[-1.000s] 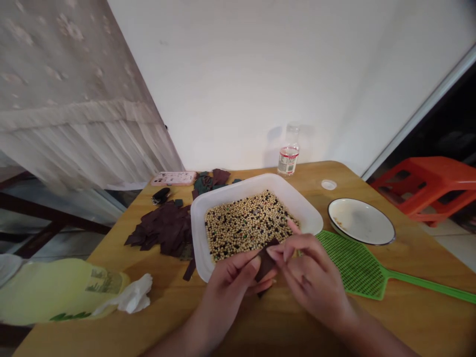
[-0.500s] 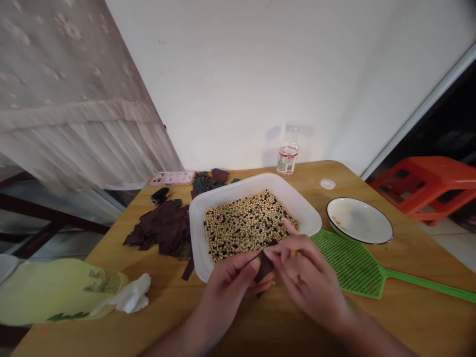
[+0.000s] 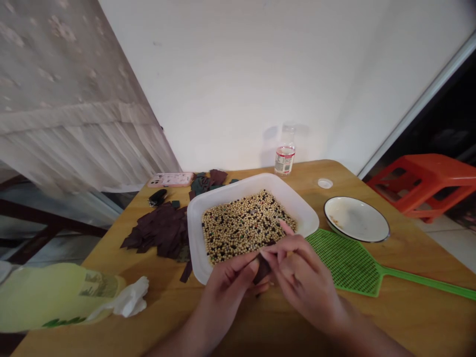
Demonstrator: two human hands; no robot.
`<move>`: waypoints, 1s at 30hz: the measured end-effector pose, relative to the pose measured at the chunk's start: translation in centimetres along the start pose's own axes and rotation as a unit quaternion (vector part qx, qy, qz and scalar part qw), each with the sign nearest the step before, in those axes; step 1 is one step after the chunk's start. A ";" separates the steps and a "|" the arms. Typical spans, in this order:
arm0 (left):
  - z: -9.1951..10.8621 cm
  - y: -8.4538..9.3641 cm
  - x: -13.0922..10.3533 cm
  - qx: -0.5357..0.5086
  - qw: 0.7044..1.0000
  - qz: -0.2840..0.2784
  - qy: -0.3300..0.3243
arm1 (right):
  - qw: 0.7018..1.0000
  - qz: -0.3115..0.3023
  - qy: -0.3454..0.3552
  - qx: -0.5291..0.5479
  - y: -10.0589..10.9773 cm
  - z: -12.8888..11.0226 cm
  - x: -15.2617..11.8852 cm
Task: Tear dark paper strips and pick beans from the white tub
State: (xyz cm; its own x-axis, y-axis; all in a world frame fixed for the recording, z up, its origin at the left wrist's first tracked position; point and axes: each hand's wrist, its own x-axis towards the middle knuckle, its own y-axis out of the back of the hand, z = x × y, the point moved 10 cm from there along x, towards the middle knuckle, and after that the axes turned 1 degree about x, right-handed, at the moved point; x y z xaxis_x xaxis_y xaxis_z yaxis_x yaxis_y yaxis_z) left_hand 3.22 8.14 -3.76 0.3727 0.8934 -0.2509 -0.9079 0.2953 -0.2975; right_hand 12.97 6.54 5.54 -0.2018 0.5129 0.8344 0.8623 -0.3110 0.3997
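Both my hands meet at the near edge of a white tub (image 3: 198, 248) that holds many small beige and dark beads (image 3: 241, 223). Between them is a small dark brown piece (image 3: 262, 270), partly covered by fingers. My left hand (image 3: 231, 285) pinches its left side between thumb and forefinger. My right hand (image 3: 303, 277) has thumb and forefinger pressed together at the piece's top edge, its other fingers curled. Whether a bead is between the fingertips is hidden. Left of the tub lies a pile of dark brown pieces (image 3: 159, 230).
On the wooden table (image 3: 409, 322) are a green fly swatter (image 3: 345, 263), white dish (image 3: 357, 218), white cap (image 3: 325, 183), clear bottle (image 3: 284, 159), pink phone (image 3: 171, 179), black key fob (image 3: 158, 197), green scraps (image 3: 203, 184) and a large yellowish bottle with tissue (image 3: 130, 297). An orange stool (image 3: 431, 173) stands right.
The whole view has shifted slightly, with most things a little further left. Both hands keep their grip on the brown piece, with hardly any change in their pose.
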 end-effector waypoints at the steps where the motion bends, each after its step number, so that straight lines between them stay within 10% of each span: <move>1: 0.0 0.0 0.0 0.000 1.000 -0.001 -0.001 | 1.000 0.010 -0.004 -0.003 0.2 0.1 0.0; 30: 0.0 0.0 -0.1 0.037 0.999 0.002 0.001 | 1.000 0.006 -0.014 0.019 -0.1 0.0 0.2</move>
State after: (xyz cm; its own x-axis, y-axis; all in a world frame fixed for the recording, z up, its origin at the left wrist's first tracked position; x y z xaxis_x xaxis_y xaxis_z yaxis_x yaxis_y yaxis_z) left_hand 3.21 8.07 -3.71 0.3688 0.8940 -0.2545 -0.9214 0.3156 -0.2268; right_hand 12.81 6.67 5.69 -0.1789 0.5322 0.8275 0.8814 -0.2869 0.3751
